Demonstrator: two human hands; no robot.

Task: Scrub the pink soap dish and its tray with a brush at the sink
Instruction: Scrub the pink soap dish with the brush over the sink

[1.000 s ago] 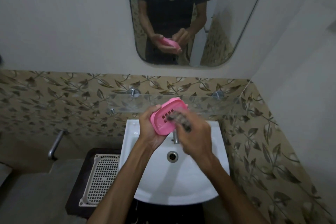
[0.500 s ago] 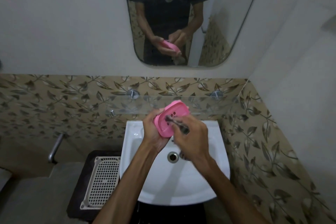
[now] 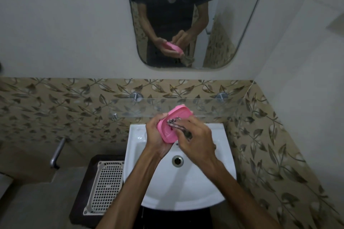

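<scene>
A: Head view, only one I get. My left hand point(image 3: 158, 134) is wrapped around the pink soap dish point(image 3: 172, 124), thumb on the near edge, fingers behind it. Dish sits tilted on edge above the back of the sink point(image 3: 186, 188), just in front of the glass shelf point(image 3: 214, 106).

B: Right hand?

A: My right hand point(image 3: 197, 141) is curled tight around the brush point(image 3: 178, 126), bristles pressed into the hollow of the dish. The brush is blurry, I can't make out much of its handle.

B: Risks from here?

A: I'd say slip first. The dish is probably wet and only clamped from one side, so a hard stroke could pop it out and drop it into the basin. It's also near the shelf edge, so a long upward stroke could knock the rim against the glass.

B: And the tray?

A: Can't tell if it's seated inside the dish or somewhere else; the brush and my fingers cover the middle. If it's loose in there, scrubbing could lever it out.

B: Containers?

A: The sink holds nothing I can see, just the drain point(image 3: 177, 161). The white mesh basket point(image 3: 106, 188) on the dark stand to the left looks empty too. The dish has only bristles in it, no soap bar visible.
</scene>
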